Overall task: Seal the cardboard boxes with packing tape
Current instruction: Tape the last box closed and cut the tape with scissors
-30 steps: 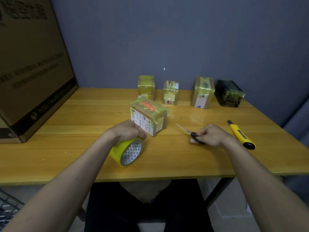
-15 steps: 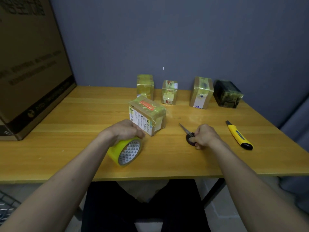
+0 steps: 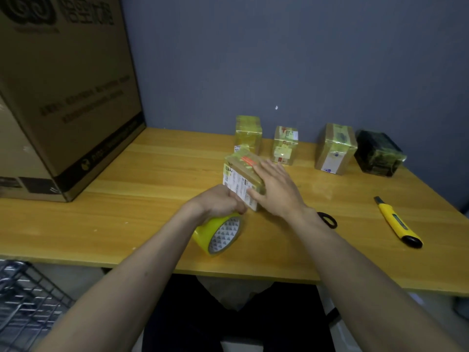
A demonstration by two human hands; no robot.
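Note:
A small cardboard box [image 3: 237,174], wrapped in yellow tape and bearing a white label, lies on the wooden table [image 3: 152,179] in front of me. My right hand [image 3: 276,190] lies flat on its top and right side, fingers straight. My left hand [image 3: 217,200] grips the top of a roll of yellow packing tape [image 3: 218,233], which stands on edge just below the box's near corner. The black-handled scissors [image 3: 328,219] lie on the table behind my right wrist, mostly hidden.
Several taped boxes stand in a row at the back: a yellow one [image 3: 247,132], a small one [image 3: 285,144], a brown one [image 3: 333,148] and a dark one [image 3: 378,153]. A yellow utility knife [image 3: 397,223] lies right. A large carton [image 3: 63,97] fills the left. A wire rack [image 3: 22,301] sits below left.
My right hand has let go of the scissors, which now lie on the table, and moved left onto the box. My left hand still holds the tape roll.

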